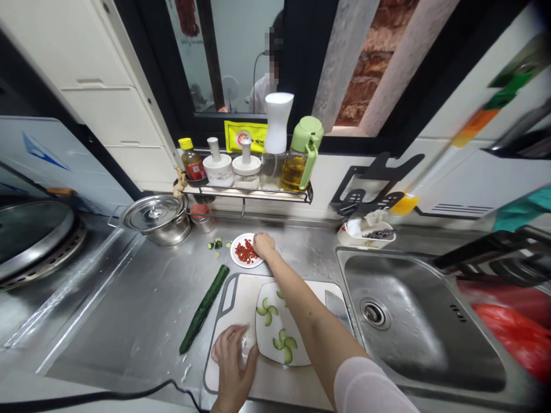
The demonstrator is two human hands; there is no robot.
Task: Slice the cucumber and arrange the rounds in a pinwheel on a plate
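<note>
My right hand (pixel 264 246) reaches to the right side of a small white plate (pixel 236 259) of chopped red pieces (pixel 247 251). Its fingers are closed, with the tips hidden. My left hand (pixel 235 358) is curled beside a large white plate (pixel 269 341), its thumb near the rim. Between thumb and fingers shows a clear, glossy thing (pixel 247 338) I cannot make out. Green cucumber slices (pixel 284 346) form pinwheels on the large plate; my right forearm hides part of it. The plate lies on a cutting board (pixel 238 304), left of which is a whole cucumber (pixel 204 310).
Cucumber scraps (pixel 217 243) lie near a lidded steel pot (pixel 166 221) and a jar (pixel 202 218). Above, a rack (pixel 258 194) holds seasonings and an oil bottle (pixel 301 155). A knife blade (pixel 337 304) rests on the board's right side, beside the sink (pixel 404 321).
</note>
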